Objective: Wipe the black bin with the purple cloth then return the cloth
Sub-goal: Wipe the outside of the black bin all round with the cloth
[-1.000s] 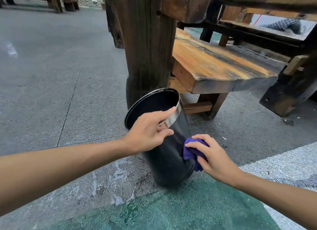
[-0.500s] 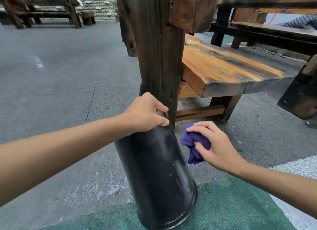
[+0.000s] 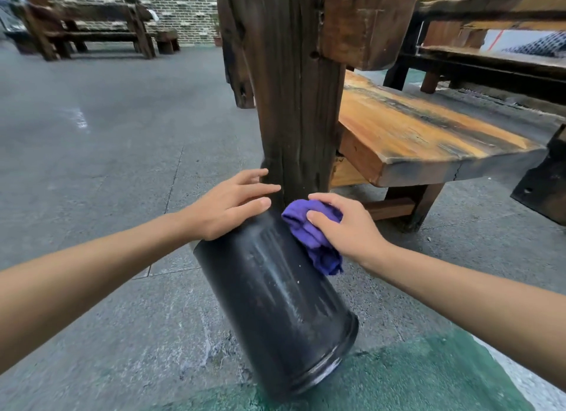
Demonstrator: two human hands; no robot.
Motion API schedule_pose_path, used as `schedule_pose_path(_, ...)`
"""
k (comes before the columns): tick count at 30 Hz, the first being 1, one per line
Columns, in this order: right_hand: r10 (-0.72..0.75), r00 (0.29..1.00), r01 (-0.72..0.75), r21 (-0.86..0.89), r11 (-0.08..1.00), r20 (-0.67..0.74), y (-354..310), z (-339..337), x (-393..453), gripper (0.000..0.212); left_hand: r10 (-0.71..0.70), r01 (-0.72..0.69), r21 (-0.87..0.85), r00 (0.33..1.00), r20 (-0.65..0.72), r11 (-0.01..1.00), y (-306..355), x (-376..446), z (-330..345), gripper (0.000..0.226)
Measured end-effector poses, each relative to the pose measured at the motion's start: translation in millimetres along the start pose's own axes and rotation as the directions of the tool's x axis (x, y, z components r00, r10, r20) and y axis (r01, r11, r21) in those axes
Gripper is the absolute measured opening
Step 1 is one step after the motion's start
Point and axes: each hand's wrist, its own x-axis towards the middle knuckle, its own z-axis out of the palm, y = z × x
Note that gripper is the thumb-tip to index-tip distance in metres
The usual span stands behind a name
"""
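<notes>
Black bin (image 3: 275,291) tilted, top end leaning away toward wooden post (image 3: 294,89), base near camera on concrete floor (image 3: 92,135) at edge of green painted patch (image 3: 413,380). Sidewall faces up, w/ pale dusty streaks. Left hand (image 3: 228,204) flat on upper part of bin, fingers straight, pressing, not curled round anything. Right hand (image 3: 346,227) grips bunched purple cloth (image 3: 309,233), pressing it onto bin's upper right side; cloth tail hangs down below hand. Wooden bench (image 3: 428,135) just right of post. Another bench (image 3: 88,27) far back by brick wall (image 3: 183,6).
</notes>
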Motion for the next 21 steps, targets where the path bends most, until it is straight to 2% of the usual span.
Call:
schedule_pose_path(5, 0.067, 0.997, -0.068, 0.038, 0.997, 0.029, 0, 28, 17, 0.029, 0.1, -0.086, -0.133, 0.99, 0.103, 0.987, -5, 11, 0, 0.056)
schedule_pose_path(7, 0.089, 0.996, -0.089, 0.056, 0.994, 0.004, 1, 32, 20, 0.027, 0.11, -0.098, -0.117, 0.988, 0.104, 0.988, -6, 18, 3, 0.058)
schedule_pose_path(11, 0.086, 0.996, -0.087, 0.082, 0.993, 0.014, -4, 31, 20, 0.025, 0.084, -0.077, -0.097, 0.993, 0.079, 0.992, -5, 27, 5, 0.076)
schedule_pose_path(14, 0.026, 0.999, -0.029, 0.066, 0.997, 0.038, -10, 27, 14, 0.026, 0.089, -0.083, -0.103, 0.995, 0.047, 0.991, -6, 32, 6, 0.085)
schedule_pose_path(21, -0.249, 0.968, 0.249, 0.001, 0.969, 0.016, -4, 25, -30, 0.031, 0.115, -0.114, -0.023, 0.992, 0.048, 0.993, -11, 39, 7, 0.074)
